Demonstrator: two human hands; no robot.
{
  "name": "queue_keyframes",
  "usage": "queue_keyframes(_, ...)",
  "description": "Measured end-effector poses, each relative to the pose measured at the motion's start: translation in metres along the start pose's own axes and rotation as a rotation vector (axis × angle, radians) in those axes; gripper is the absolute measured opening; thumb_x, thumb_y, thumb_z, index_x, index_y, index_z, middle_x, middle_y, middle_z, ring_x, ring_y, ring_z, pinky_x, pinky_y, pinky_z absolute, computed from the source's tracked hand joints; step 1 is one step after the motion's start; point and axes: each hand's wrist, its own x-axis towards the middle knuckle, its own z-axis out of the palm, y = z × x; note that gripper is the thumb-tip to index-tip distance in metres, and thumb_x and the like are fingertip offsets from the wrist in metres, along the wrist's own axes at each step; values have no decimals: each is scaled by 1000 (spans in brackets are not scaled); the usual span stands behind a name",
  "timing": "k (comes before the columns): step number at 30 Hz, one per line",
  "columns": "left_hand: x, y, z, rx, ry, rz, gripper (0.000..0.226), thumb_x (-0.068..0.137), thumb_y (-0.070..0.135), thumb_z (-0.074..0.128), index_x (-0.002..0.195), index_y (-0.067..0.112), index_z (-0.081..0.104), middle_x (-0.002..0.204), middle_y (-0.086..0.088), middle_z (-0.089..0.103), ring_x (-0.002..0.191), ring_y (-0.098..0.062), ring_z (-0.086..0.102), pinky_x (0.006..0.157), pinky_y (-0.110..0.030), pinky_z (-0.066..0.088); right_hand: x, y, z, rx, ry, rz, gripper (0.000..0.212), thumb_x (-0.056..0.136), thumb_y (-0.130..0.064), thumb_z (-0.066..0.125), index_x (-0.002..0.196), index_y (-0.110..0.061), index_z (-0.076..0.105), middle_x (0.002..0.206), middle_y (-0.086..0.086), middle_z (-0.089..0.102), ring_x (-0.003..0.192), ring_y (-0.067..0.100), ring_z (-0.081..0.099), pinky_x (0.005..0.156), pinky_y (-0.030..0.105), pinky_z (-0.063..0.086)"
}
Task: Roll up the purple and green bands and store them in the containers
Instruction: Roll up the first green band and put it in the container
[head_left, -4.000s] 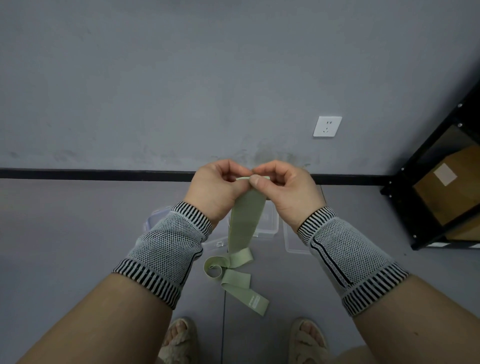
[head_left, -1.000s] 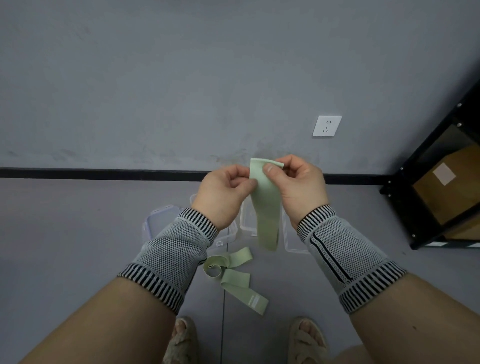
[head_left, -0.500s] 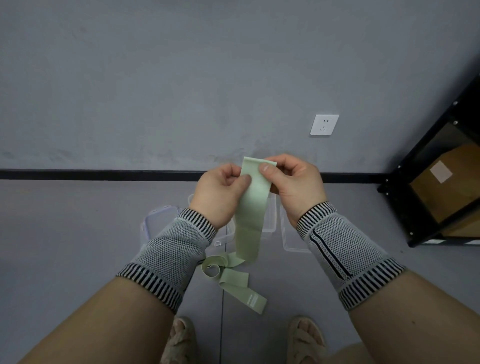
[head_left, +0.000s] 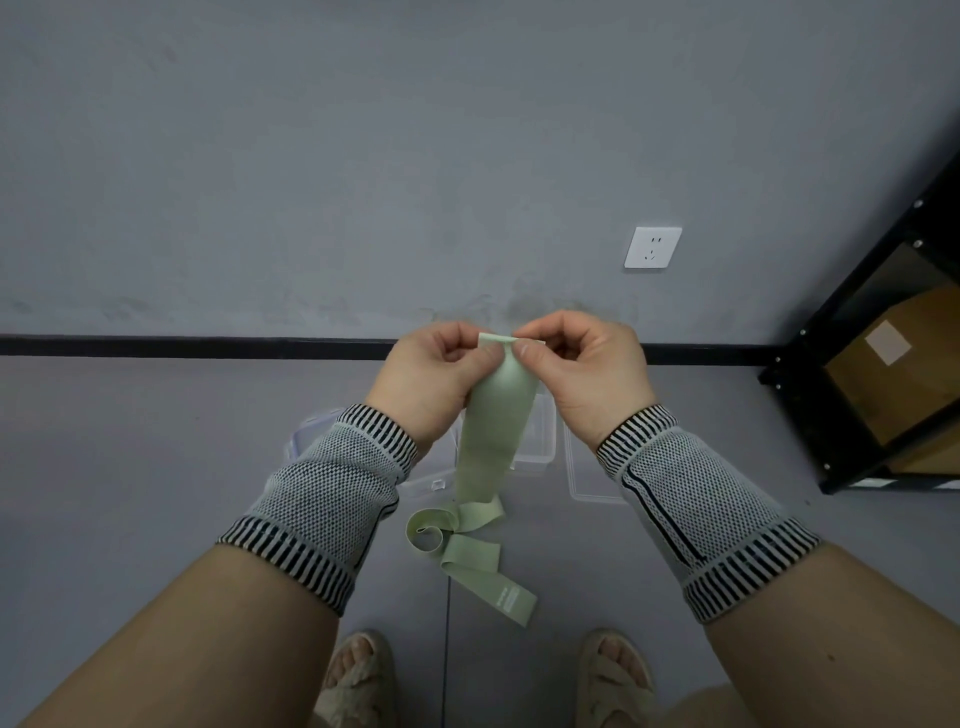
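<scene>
Both our hands, left hand (head_left: 436, 382) and right hand (head_left: 582, 369), pinch the green band (head_left: 493, 441) top, roll barely begun; containers (head_left: 535, 441) unfilled, purple unseen.

wrists: grey mesh knit wrist sleeves (head_left: 332, 501) are worn, edged with black-and-white striped cuffs (head_left: 636, 431)
feet: beige woven sandals (head_left: 615, 680) are worn

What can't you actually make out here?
- Head view: the clear containers on the floor are mostly behind the hands and the green band.
- No purple band shows anywhere.
- The print on the band's floor end is too small.
- The black shelf is cut by the right edge.
</scene>
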Motion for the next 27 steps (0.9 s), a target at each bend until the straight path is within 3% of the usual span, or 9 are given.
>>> queue_keyframes(5,0,1,-3,95,-17,39,18,92,7,56,76,12,63,51,12,60,49,2,52,52,-12,42,0,-1,1,-12,-19,-11,26,80,-1,68,68,-24,65,61,-3,57,57,4,50,59,20,45)
queue_keyframes(8,0,2,-4,106,-34,43,19,93,6,54,77,10,62,49,14,58,46,4,50,50,-9,39,-2,-4,0,8,-57,-18,27,81,3,65,71,-22,64,63,-6,59,57,1,51,58,15,45)
queue_keyframes(10,-1,3,-5,90,-46,27,19,93,6,53,77,9,62,52,12,58,48,2,50,53,-11,40,-2,-7,-1,14,-85,-26,28,82,5,62,73,-22,65,65,-6,61,59,0,54,60,15,47)
queue_keyframes(13,0,4,-6,-1,-73,-48,16,94,6,51,84,5,64,71,-6,60,66,-15,52,65,-26,43,-1,-6,-3,-12,-99,-50,31,82,5,62,72,-24,65,66,-4,61,63,6,54,63,21,48)
queue_keyframes(16,0,4,-7,-58,-86,-135,16,93,4,50,89,1,65,79,-14,59,73,-23,54,70,-33,45,-1,-1,-4,-158,-108,-126,29,81,3,62,70,-24,67,67,-9,60,64,7,53,66,24,46)
queue_keyframes(19,0,7,-6,-102,-42,-184,16,87,2,51,84,2,66,82,-19,58,74,-26,52,69,-34,43,-1,2,-3,-323,-97,-261,21,79,-1,63,75,-20,71,70,-16,57,66,5,54,64,14,42)
queue_keyframes(23,0,7,-8,-76,-40,-190,19,87,16,60,89,-2,65,80,-18,58,71,-26,52,65,-34,42,0,4,-3,-408,-104,-342,16,79,-4,63,78,-16,73,72,-13,56,67,8,54,63,8,40)
queue_keyframes(27,-2,4,-10,-26,-50,-144,15,91,10,57,78,3,63,68,-12,58,60,-20,52,56,-28,40,-1,5,-3,-339,-118,-275,18,82,-4,64,80,-19,74,74,-12,61,69,8,57,66,13,45)
